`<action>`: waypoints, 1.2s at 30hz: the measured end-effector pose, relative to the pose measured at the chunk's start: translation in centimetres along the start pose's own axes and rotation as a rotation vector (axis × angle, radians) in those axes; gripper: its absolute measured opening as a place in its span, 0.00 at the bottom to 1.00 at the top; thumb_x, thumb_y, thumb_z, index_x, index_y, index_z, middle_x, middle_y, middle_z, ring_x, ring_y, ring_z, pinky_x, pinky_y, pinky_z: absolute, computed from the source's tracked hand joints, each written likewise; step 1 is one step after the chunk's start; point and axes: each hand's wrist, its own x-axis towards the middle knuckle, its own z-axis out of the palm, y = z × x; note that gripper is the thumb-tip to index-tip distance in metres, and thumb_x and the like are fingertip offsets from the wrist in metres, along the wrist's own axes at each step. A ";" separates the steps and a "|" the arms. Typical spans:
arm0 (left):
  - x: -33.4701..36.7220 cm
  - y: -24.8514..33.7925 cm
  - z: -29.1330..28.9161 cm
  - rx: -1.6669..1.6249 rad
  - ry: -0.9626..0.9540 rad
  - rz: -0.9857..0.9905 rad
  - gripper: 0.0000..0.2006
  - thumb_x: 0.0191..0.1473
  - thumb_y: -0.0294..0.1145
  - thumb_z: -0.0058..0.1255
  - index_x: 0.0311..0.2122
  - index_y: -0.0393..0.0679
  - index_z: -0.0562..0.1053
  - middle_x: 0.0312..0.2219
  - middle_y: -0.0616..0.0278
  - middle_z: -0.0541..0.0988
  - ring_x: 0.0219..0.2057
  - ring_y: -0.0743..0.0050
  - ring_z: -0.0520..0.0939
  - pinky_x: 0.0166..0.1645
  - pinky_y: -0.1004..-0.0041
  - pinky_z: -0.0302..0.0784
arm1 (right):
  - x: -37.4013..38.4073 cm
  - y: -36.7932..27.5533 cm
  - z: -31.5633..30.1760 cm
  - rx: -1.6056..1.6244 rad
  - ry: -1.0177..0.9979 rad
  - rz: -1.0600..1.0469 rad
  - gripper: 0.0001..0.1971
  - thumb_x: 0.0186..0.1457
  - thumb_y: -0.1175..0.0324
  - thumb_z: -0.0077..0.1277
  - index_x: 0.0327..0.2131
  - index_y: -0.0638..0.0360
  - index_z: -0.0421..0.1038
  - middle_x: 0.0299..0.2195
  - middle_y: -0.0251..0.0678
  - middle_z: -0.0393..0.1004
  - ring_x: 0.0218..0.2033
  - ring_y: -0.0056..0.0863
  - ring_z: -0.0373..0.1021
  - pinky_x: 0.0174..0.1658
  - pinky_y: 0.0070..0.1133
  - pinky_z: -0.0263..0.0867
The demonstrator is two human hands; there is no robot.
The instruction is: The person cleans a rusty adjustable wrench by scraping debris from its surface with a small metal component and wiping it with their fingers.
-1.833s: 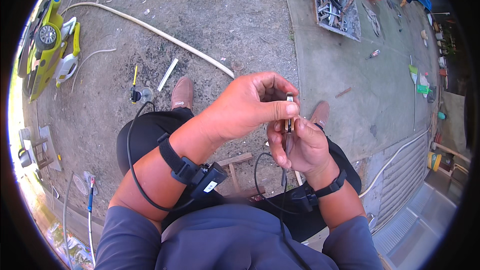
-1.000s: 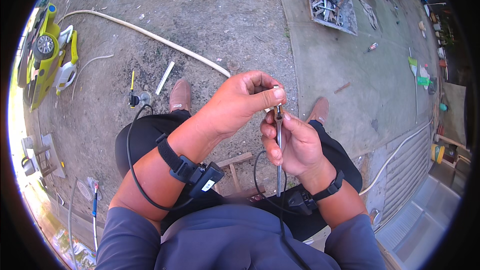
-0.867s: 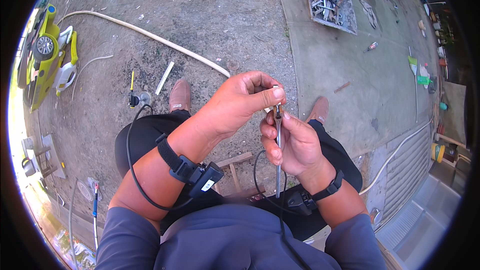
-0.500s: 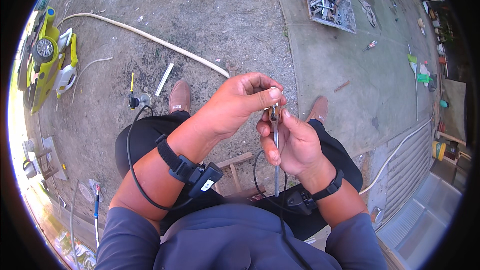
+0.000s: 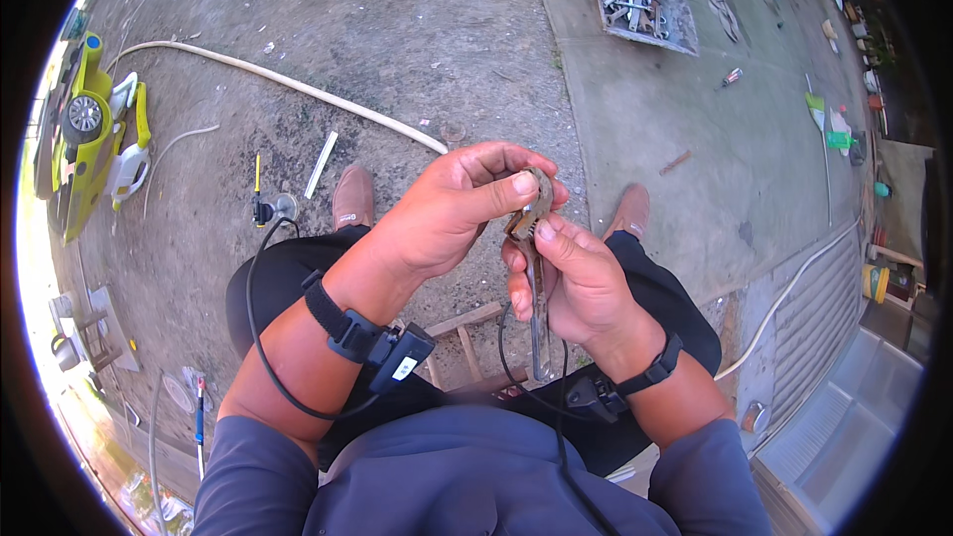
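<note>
An adjustable wrench [image 5: 540, 313] with a worn, rusty head is held upright between my hands, its metal handle pointing down toward my lap. The fingers of my left hand [image 5: 467, 194] pinch the top of the head, thumb on its near face. My right hand [image 5: 586, 278] is closed around the wrench just under the head, with its thumb near the adjusting screw. My left fingers partly cover the jaws, so their gap is hard to make out.
A metal tray [image 5: 685, 35] of wrenches and other tools lies at the far right, near a screwdriver [image 5: 733, 77]. A pale hose [image 5: 298, 81] crosses the ground ahead. At the left are a yellow-green toy car [image 5: 84, 139] and a small black device with a yellow stick [image 5: 261, 206].
The wrench has turned about its length, from edge-on to showing the broad face of its head and handle. Both hands stay in nearly the same place.
</note>
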 end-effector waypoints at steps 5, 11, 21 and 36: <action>-0.2 0.7 0.0 0.005 0.005 -0.037 0.16 0.58 0.35 0.51 0.48 0.38 0.70 0.42 0.50 0.77 0.40 0.66 0.79 0.37 0.73 0.77 | 0.0 0.1 0.0 -0.010 0.002 -0.020 0.10 0.64 0.63 0.43 0.43 0.57 0.64 0.33 0.36 0.71 0.27 0.28 0.74 0.27 0.24 0.69; -0.3 0.6 0.1 0.014 0.011 -0.026 0.16 0.59 0.36 0.51 0.49 0.38 0.69 0.43 0.50 0.76 0.39 0.67 0.79 0.29 0.78 0.75 | 0.0 -0.1 0.5 -0.069 0.037 -0.050 0.09 0.62 0.65 0.45 0.43 0.58 0.65 0.34 0.36 0.72 0.27 0.29 0.74 0.29 0.24 0.68; 0.1 -0.1 0.1 0.055 0.023 0.022 0.16 0.58 0.34 0.52 0.48 0.37 0.69 0.44 0.49 0.76 0.46 0.63 0.78 0.49 0.68 0.74 | 0.3 0.4 -0.3 -0.133 0.068 -0.099 0.07 0.62 0.66 0.46 0.38 0.58 0.66 0.31 0.34 0.72 0.25 0.25 0.73 0.28 0.21 0.68; 0.1 0.1 -0.1 0.069 0.028 0.025 0.15 0.58 0.33 0.51 0.48 0.36 0.69 0.44 0.48 0.76 0.48 0.62 0.77 0.53 0.65 0.72 | 0.4 -0.2 0.0 -0.188 0.113 -0.111 0.07 0.61 0.67 0.47 0.38 0.60 0.66 0.30 0.33 0.71 0.24 0.23 0.72 0.28 0.19 0.68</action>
